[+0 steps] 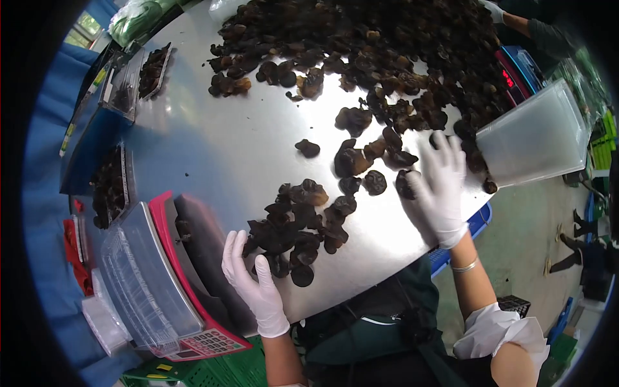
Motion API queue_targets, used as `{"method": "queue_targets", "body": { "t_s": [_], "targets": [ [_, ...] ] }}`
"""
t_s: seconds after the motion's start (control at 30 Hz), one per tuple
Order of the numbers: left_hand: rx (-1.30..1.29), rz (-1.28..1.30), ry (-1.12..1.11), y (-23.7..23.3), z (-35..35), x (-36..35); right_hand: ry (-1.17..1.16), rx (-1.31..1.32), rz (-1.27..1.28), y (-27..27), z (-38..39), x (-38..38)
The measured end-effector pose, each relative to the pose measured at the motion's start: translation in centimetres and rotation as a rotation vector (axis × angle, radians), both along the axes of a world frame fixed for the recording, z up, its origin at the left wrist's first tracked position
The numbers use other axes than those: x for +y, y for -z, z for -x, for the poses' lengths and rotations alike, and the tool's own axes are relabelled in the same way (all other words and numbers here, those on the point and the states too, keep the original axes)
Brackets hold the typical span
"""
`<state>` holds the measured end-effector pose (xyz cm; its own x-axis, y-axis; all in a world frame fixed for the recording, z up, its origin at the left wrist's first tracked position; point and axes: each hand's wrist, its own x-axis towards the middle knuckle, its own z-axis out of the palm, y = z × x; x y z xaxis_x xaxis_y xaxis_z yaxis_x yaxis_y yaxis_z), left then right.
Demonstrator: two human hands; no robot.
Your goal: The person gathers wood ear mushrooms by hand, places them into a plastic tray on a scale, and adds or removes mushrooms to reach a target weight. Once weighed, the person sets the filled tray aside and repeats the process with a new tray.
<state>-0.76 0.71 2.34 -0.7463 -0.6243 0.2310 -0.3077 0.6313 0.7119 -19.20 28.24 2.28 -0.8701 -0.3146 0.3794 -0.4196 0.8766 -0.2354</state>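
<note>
Dark brown, wrinkled wood ear mushrooms (284, 226) lie in a loose cluster on the metal table (213, 138). My left hand (255, 284), in a white glove, is at the left edge of this cluster with its fingers stretched out and its thumb apart. Over to the right, my gloved right hand (442, 187) is spread low above the table. One dark mushroom piece (405, 184) lies beside its thumb, and another shows near its fingertips. Whether the right fingers touch either piece is hard to see. Neither hand grips anything.
A large mushroom heap (361, 39) covers the table's far side. At left stands a pink scale (213, 342) carrying a clear plastic box (142, 277). A translucent bin (535, 135) and another scale (509, 77) with red digits are at right. A co-worker's gloved hand (494, 11) shows top right.
</note>
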Motion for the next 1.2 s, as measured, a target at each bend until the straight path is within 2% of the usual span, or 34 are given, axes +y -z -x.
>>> {"method": "queue_targets", "body": {
  "t_s": [0.03,0.1,0.13,0.17,0.2,0.27,0.37,0.4,0.47,0.53,0.63,0.7,0.8,0.87,0.93,1.0,1.07,1.1,1.2],
  "targets": [
    [-0.004,0.014,0.007,0.1,0.0,0.0,-0.060,-0.080,-0.066,-0.3,-0.9,-1.3],
    [-0.009,0.020,0.018,0.1,0.0,-0.1,-0.160,-0.296,0.145,-1.3,-2.5,-4.9],
    [-0.011,0.026,0.015,0.1,0.0,-0.1,-0.200,-0.250,0.116,-1.1,-3.5,-6.6],
    [-0.009,0.030,0.017,0.2,-0.1,-0.1,-0.269,-0.343,0.113,-1.9,-4.4,-7.9],
    [0.020,-0.020,0.004,0.3,-0.2,0.0,-0.417,-0.306,0.102,-0.8,-5.2,-9.1],
    [0.059,-0.064,-0.011,0.4,-0.2,-0.1,-0.507,-0.272,0.084,-1.6,-7.3,-11.4],
    [0.069,-0.046,-0.023,0.6,-0.3,-0.3,-0.626,-0.216,0.250,-2.9,-6.9,-11.6],
    [0.074,-0.042,-0.021,0.6,-0.3,-0.4,-0.628,-0.217,0.250,-3.5,-5.6,-11.1],
    [0.076,-0.042,-0.024,0.6,-0.4,-0.3,-0.547,-0.142,0.432,-4.3,-2.2,-9.7],
    [0.063,-0.054,-0.027,0.5,-0.4,-0.2,-0.377,-0.220,0.607,-2.8,1.4,-8.1],
    [0.060,-0.057,-0.019,0.3,-0.3,-0.2,-0.300,-0.144,0.580,-2.2,3.2,-7.2],
    [0.050,-0.049,-0.019,0.4,-0.2,-0.3,-0.409,-0.277,0.636,-2.7,3.1,-7.6],
    [0.043,-0.040,-0.017,0.3,-0.2,-0.3,-0.425,-0.278,0.515,-2.6,3.3,-9.5],
    [0.042,-0.038,-0.025,0.2,-0.2,-0.2,-0.381,-0.340,0.585,-1.7,4.0,-10.7],
    [0.037,-0.046,-0.022,0.2,-0.2,-0.2,-0.487,0.012,0.390,-0.8,5.1,-11.5],
    [0.039,-0.049,-0.040,0.2,-0.1,-0.1,-0.475,-0.024,0.386,-1.2,4.6,-11.1],
    [0.030,-0.059,-0.037,0.0,-0.1,-0.1,-0.356,-0.858,0.940,-3.7,3.1,-10.5],
    [0.026,-0.062,-0.040,0.0,-0.2,-0.1,-0.371,-0.950,1.122,-4.4,2.9,-10.3],
    [0.007,-0.038,-0.022,-0.1,0.0,-0.1,-0.526,-1.334,1.637,-1.7,2.9,-8.5]
  ]
}}
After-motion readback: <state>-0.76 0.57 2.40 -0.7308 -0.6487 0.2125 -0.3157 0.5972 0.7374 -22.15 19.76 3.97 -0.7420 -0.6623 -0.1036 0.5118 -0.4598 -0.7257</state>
